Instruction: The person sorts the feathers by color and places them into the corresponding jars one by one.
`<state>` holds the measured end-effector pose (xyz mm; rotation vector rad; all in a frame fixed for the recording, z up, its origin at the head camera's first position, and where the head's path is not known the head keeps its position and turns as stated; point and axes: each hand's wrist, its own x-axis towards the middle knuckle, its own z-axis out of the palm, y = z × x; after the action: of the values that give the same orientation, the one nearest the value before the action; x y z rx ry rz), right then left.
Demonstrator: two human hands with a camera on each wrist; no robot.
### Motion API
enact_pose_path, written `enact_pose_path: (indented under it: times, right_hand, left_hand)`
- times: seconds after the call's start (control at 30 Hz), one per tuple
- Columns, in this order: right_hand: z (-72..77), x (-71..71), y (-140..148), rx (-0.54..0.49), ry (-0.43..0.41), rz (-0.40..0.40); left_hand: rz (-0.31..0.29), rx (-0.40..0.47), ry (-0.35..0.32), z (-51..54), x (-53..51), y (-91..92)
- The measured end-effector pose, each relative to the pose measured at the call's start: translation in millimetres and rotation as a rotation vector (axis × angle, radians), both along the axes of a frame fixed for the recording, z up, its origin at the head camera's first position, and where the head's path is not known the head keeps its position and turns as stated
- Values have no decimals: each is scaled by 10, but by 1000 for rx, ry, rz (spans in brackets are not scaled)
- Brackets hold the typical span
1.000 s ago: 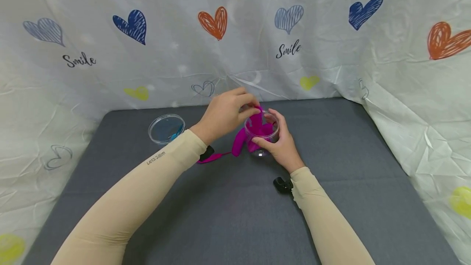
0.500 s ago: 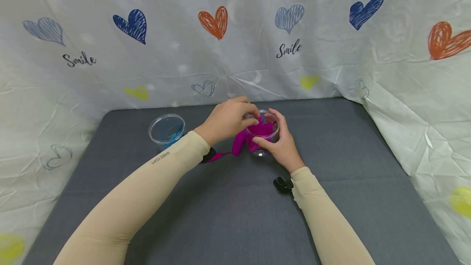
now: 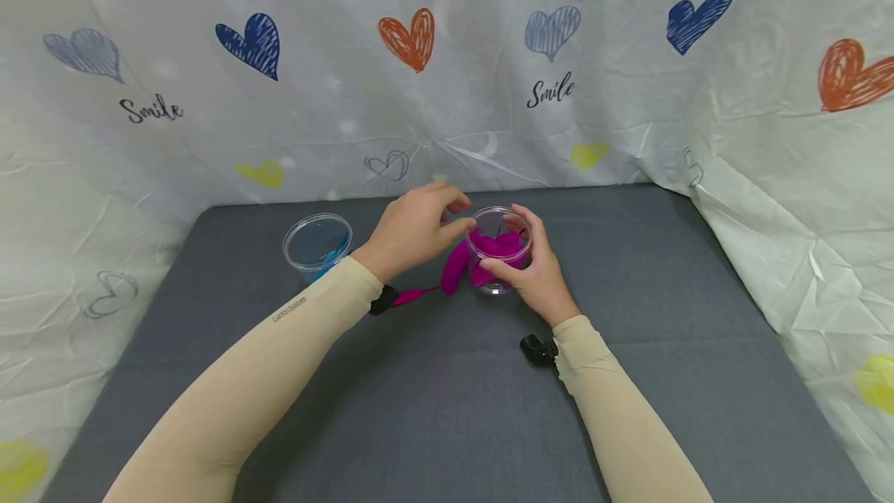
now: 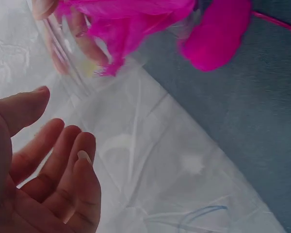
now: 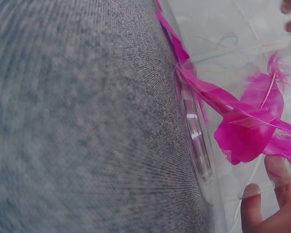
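Note:
A clear plastic jar (image 3: 494,289) with pink feathers (image 3: 504,244) inside stands upright on the table in the head view. My right hand (image 3: 536,276) grips its right side, thumb in front and fingers round the back. Fingertips of that hand show against the clear wall in the right wrist view. My left hand (image 3: 416,225) hovers just left of the rim. In the left wrist view its fingers are loosely bent, the thumb is apart, and nothing is held. Beside the jar lies a loose pink feather (image 3: 455,268); another pink feather (image 3: 408,296) sticks out past the left wrist.
A second clear jar (image 3: 317,217) with blue pieces (image 3: 332,256) in it stands to the left, partly behind my left forearm. The grey table (image 3: 447,410) meets a white cloth (image 3: 475,115) with printed hearts at the back.
My left hand put a pink feather down into the jar, let go of it and drew back left, out of the opening. The right hand kept its hold on the jar.

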<state>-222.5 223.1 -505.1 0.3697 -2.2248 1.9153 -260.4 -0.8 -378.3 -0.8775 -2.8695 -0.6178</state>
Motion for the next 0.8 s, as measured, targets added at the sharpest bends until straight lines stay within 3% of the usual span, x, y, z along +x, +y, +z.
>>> enact_pose_path:
  times: [0.17,0.33,0.47,0.6,0.8]
  right_hand:
    - [8,2,-15,0,1,-3]
    - [-3,27,-13,5,-12,-10]
    - [-20,42,-4,15,-15,-8]
    - [-6,32,1,19,1,-9]
    - [5,26,-6,23,0,-9]
  left_hand:
    - [45,-25,-40,-127,23,-165]
    - [43,-42,-75,-345,69,-298]
    - [34,-117,-144,-502,90,-393]
    - [32,-207,-216,-563,73,-442]
    - [34,-260,-286,-614,45,-488]
